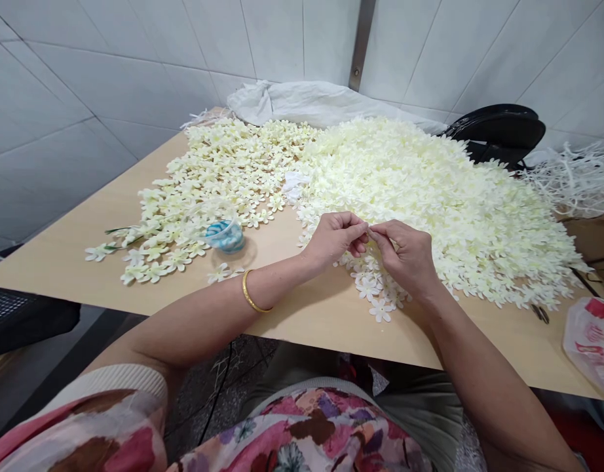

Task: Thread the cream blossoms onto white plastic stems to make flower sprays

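My left hand [335, 241] and my right hand [403, 252] meet fingertip to fingertip above the near edge of a big heap of pale yellow-white artificial flowers [420, 177]. Both are closed in a pinch. Whatever lies between the fingertips is too small to make out. A few loose flowers [380, 308] lie on the table just below my right hand. To the left, beyond my left forearm, stands a small clear cup [226, 236] with something blue and white in it.
A second spread of flowers [223, 170] covers the table's left side. White plastic sheeting [306, 101] lies along the tiled wall. At the right are a black round object [498, 128], white strands [577, 177], small dark scissors [540, 313] and a printed plastic bag [589, 341].
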{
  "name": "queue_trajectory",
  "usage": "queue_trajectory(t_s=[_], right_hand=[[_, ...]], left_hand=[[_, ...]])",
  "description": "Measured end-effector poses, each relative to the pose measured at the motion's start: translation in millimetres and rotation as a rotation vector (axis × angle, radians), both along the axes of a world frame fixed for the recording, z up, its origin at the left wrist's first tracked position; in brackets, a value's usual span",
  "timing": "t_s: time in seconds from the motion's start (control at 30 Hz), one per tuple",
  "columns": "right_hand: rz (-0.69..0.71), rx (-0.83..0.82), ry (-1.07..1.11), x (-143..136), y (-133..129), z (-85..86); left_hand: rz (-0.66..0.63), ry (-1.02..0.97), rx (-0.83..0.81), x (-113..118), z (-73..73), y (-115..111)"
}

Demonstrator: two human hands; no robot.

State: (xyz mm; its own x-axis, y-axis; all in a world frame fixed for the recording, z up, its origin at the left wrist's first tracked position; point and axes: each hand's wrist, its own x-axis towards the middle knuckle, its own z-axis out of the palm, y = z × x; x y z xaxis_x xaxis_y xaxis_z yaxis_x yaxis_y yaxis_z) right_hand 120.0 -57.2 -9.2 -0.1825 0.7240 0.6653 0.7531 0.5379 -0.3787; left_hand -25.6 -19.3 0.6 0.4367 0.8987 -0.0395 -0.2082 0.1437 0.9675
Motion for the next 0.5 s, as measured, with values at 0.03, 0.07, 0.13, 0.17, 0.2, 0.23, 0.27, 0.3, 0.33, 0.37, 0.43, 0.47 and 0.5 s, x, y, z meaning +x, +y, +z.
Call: queue_trajectory(t_s=[0.03,0.07,0.13,0.17,0.2,0.23,0.27,0.3,0.33,0.37,0.43,0.47,0.5], right_hand=[[-0.004,0.001,-0.007,0.7,0.1,-0.1],[-0.006,0.003,-0.014,1.5,0.2,0.0],[-0.009,0.006,-0.026,2.7,0.1,0.4],[-0.009,0.003,-0.032,3.1,0.0,0.8],[-0.009,-0.002,-0.037,3.4,-0.2,1.1],[-0.009,-0.007,-0.042,3.6,-0.4,1.5],[-0.010,-0.010,-0.048,3.7,-0.5,1.7],[-0.012,-0.010,-0.054,3.9,-0.6,1.8],[-0.015,-0.009,-0.061,4.0,-0.6,1.9],[-0.020,-0.005,-0.068,4.0,-0.5,1.8],[-0.030,0.002,-0.084,4.1,-0.1,1.3],[-0.034,0.004,-0.088,4.0,0.2,1.1],[-0.034,0.006,-0.089,3.9,0.4,0.8]], left_hand=[[-0.011,-0.001,-0.002,0.1,-0.1,0.2],[-0.021,-0.003,-0.007,0.3,0.0,0.2],[-0.028,-0.009,-0.021,0.8,0.7,-0.2],[-0.029,-0.013,-0.028,1.1,1.1,-0.5],[-0.030,-0.017,-0.035,1.3,1.5,-1.0],[-0.030,-0.021,-0.040,1.5,1.8,-1.4],[-0.031,-0.024,-0.045,1.6,2.0,-1.8],[-0.032,-0.026,-0.049,1.7,2.1,-2.2],[-0.032,-0.029,-0.052,1.8,1.9,-2.5],[-0.033,-0.032,-0.055,1.8,1.6,-2.7],[-0.038,-0.042,-0.058,1.7,0.5,-2.6],[-0.043,-0.048,-0.058,1.5,-0.1,-2.4],[-0.048,-0.053,-0.056,1.3,-0.8,-2.1]])
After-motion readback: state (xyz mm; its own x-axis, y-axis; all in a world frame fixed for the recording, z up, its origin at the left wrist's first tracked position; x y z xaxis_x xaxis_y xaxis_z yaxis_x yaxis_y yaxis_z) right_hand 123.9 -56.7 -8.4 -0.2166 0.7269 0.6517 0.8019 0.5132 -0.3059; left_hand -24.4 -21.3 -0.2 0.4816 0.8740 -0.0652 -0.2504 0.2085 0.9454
